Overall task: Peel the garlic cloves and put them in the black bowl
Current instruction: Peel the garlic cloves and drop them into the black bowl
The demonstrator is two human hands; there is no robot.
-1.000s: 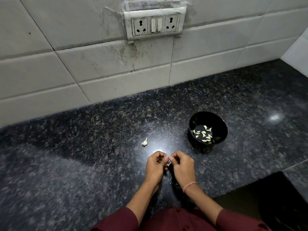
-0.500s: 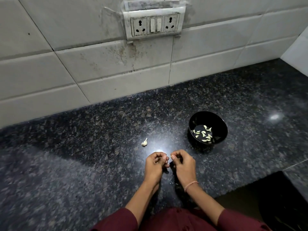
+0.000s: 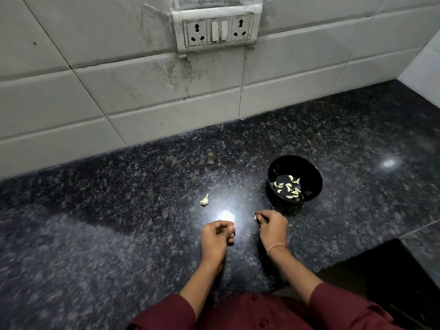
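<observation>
View from above of a dark speckled stone bench (image 3: 114, 225) that meets a white tiled wall (image 3: 95, 96) along its back edge. A person in dark red sleeves (image 3: 164, 313) reaches in from the near edge with both hands low over the middle of the bench.

The two hands are apart, with a gap of bare bench between them. The right hand (image 3: 271, 227) has its fingers curled and pinches a small pale garlic clove (image 3: 255, 217) at its fingertips, the clove poking out on the side that faces the other hand. A thin pink band (image 3: 277, 246) circles that wrist. The left hand (image 3: 216, 236) has its fingers curled in towards the palm; whether anything is held inside them cannot be told.

A tiny pale scrap of skin (image 3: 248, 235) lies on the bench between the hands, nearer the right one.

The black bowl (image 3: 312, 177) stands upright on the bench just beyond the right hand, towards the back edge and right of the middle. In its bottom lies a loose scatter of peeled cloves (image 3: 288, 186), pale and crescent-shaped.

One more unpeeled piece of garlic (image 3: 204, 200) lies by itself on the bench beyond the left hand, well apart from the bowl.

A bright patch of glare (image 3: 225, 215) shines on the stone just beyond the left hand. On the wall above, a grimy white socket plate (image 3: 216, 28) carries two sockets with two switches between them.
</observation>
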